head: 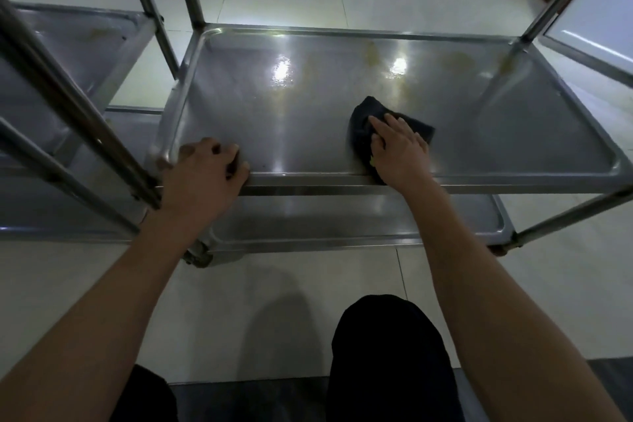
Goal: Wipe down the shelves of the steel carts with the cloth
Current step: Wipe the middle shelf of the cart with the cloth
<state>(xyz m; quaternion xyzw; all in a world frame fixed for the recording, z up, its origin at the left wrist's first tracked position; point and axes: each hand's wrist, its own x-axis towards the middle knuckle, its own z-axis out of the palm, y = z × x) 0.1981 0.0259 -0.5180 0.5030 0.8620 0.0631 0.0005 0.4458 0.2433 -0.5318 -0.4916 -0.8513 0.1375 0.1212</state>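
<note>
A person was low down in front of a steel cart [387, 183], looking at its middle shelf [308, 120]. The shelf filled the middle of the frame. It was a shiny gray tray with a raised rim all around. Two bright spots of light shone on it near the top middle. Some yellowish smears [455, 60] sat on the far part of the shelf, toward the upper right.

The right hand [399, 151] was just right of the middle of the frame. Its fingers were mostly straight and lay flat on a dark cloth [363, 128], pressing it down onto the shelf. The cloth was bunched up under the hand and stuck out past the fingers on both sides. It lay on the near half of the shelf, and part of it reached the front rim.

The left hand [205, 171] was at the middle left of the frame. Its fingers were curled over the front rim of the shelf near the left corner, gripping the edge. The fingertips touched the shelf surface inside the rim.

Below the middle shelf was a lower shelf [342, 223] of the same cart. A second steel cart [78, 44] stood just beside it on the left of the frame, with its posts crossing the left side. The floor [291, 284] was pale tile. The person's knee [387, 353] in dark clothing was at the bottom of the frame.
</note>
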